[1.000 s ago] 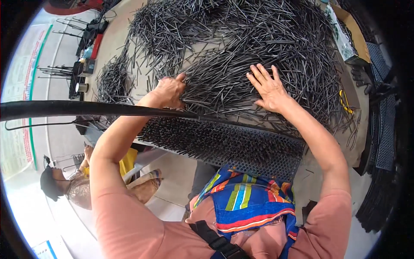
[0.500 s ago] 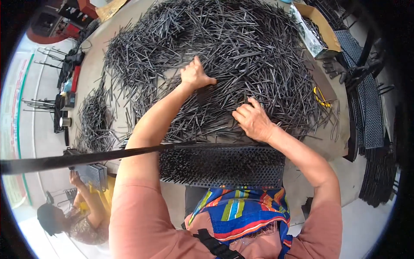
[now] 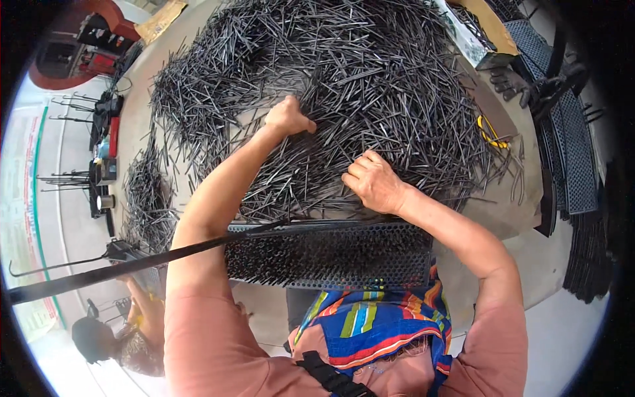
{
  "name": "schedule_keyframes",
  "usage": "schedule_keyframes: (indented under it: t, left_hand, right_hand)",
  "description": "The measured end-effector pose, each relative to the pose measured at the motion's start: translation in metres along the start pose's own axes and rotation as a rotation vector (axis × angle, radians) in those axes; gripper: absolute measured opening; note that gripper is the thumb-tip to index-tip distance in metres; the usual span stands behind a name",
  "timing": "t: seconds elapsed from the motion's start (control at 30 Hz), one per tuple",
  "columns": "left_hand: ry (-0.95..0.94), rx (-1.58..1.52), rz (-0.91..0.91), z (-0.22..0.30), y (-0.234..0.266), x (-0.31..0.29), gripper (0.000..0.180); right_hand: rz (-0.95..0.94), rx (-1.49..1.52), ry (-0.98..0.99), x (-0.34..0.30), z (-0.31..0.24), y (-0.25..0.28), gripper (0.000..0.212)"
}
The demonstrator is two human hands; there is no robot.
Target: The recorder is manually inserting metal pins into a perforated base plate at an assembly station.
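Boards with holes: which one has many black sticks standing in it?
The front board, nearest the person's striped cloth; the grey boards at far right show bare holes.

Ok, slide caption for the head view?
Left hand and right hand amid loose black strips, perforated panel nearer the body.

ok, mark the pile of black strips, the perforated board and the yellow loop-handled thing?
Pile of black strips (image 3: 377,96): head view, strips near its middle.
Perforated board (image 3: 418,270): head view, bare holed surface near its right end.
Yellow loop-handled thing (image 3: 495,141): head view, loop's lower edge.
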State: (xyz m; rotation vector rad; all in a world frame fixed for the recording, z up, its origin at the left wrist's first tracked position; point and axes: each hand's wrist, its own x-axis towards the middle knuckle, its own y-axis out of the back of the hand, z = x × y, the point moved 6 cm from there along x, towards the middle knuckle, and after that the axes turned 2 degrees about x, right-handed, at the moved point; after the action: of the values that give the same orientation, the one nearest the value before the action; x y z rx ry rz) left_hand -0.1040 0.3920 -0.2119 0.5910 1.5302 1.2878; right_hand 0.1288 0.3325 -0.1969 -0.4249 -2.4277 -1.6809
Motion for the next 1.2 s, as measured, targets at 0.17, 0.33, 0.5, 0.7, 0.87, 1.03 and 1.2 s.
schedule_keyframes:
  t: [0.17,0.33,0.5,0.7,0.87,1.03,1.2]
  left_hand:
    - [-0.004,-0.086,0.127,0.009,0.012,-0.030,0.079]
    - [-0.027,-0.320,0.102,-0.032,-0.008,-0.016,0.074]
    - [-0.095,-0.152,0.133,-0.013,0.019,-0.023,0.064]
    - [-0.085,-0.245,0.369,-0.048,0.049,-0.022,0.050]
    - [0.083,-1.368,0.300,-0.050,0.057,-0.037,0.034]
    - [0.113,-1.946,0.353,-0.007,0.063,-0.057,0.032]
    - [0.064,-2.240,0.148,0.004,0.050,-0.058,0.031]
  right_hand:
    - [0.088,0.018,-0.011,-0.012,0.007,0.009,0.010]
    - [0.103,0.051,-0.009,-0.002,0.009,0.003,0.005]
    - [0.079,0.031,-0.014,0.002,0.010,0.006,0.002]
    - [0.030,-0.034,-0.036,0.006,0.003,0.000,0.008]
    - [0.296,0.237,-0.356,0.041,0.019,0.054,0.035]
    - [0.585,0.181,-0.478,0.114,0.023,0.078,0.062]
    - [0.456,0.051,-0.439,0.135,-0.007,0.059,0.041]
